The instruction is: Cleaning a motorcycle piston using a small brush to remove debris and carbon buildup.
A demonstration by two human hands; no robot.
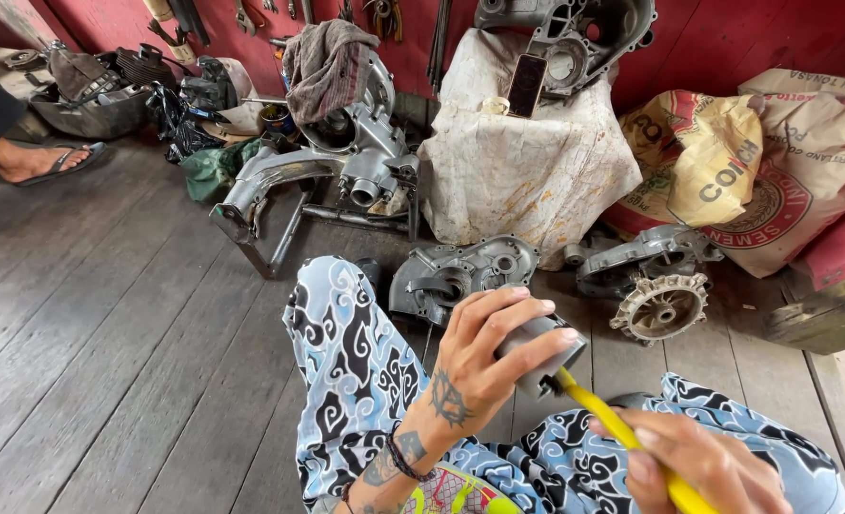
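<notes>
Grey wooden floorboards [108, 362] run across the room up to a red wall [727, 29] hung with tools. Someone sits on the boards with knees drawn up in blue, black and white patterned trousers [346, 371].

Their left hand [484, 357], with a tattoo on its back, is wrapped over the grey head of a mallet [536, 354], fingers curled round the top and thumb beneath, clamped on it. Their right hand [698, 466], low at the bottom edge, is closed round the mallet's yellow handle [613, 428], which slants down from the head toward that hand. The mallet is held in the air above the lap, between the two knees.

Just beyond the hands, on the floor, lies a grey engine casing [460, 276], and to its right a second casing with a finned wheel [660, 306] beside it. Behind these stands a block draped in stained white cloth [527, 162], with a phone [526, 84] leaning on it and another casing [575, 33] on top. To the left, a scooter engine [356, 152] sits on a metal frame with a rag [327, 62] over it. Printed sacks [755, 162] are piled at the right. At far left, another person's foot in a sandal [46, 162] rests on the boards.
</notes>
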